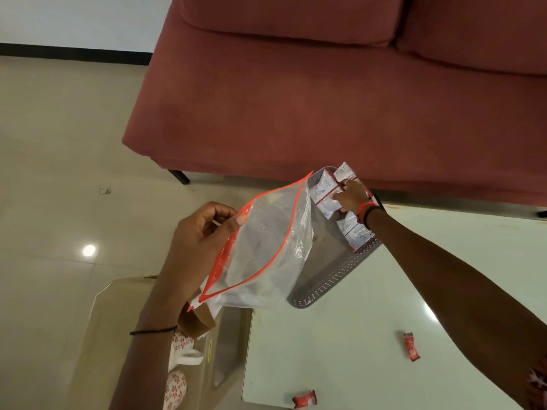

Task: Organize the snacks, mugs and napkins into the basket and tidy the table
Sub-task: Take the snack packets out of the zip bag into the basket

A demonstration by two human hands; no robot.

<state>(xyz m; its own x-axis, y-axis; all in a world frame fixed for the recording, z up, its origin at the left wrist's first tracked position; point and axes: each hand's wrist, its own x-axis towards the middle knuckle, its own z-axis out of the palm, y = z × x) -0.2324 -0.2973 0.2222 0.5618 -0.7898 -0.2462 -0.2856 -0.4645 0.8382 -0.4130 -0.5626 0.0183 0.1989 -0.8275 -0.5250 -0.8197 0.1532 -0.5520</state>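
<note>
A clear zip bag (266, 250) with an orange seal is pinched at its open rim by the left hand (204, 232), thumb and fingers closed on the plastic, and is held up over the table's left edge, partly in front of the grey basket (334, 279). The right hand (353, 196) is reached into the basket's far end, its fingers pressed closed on a white-and-red snack packet (325, 192) among several stacked there. The basket is set at the far left corner of the white table (340, 350), while two small red sachets (412, 346) are left near the table's near edge, well apart from the basket, with a red sofa (325, 99) beyond.
</note>
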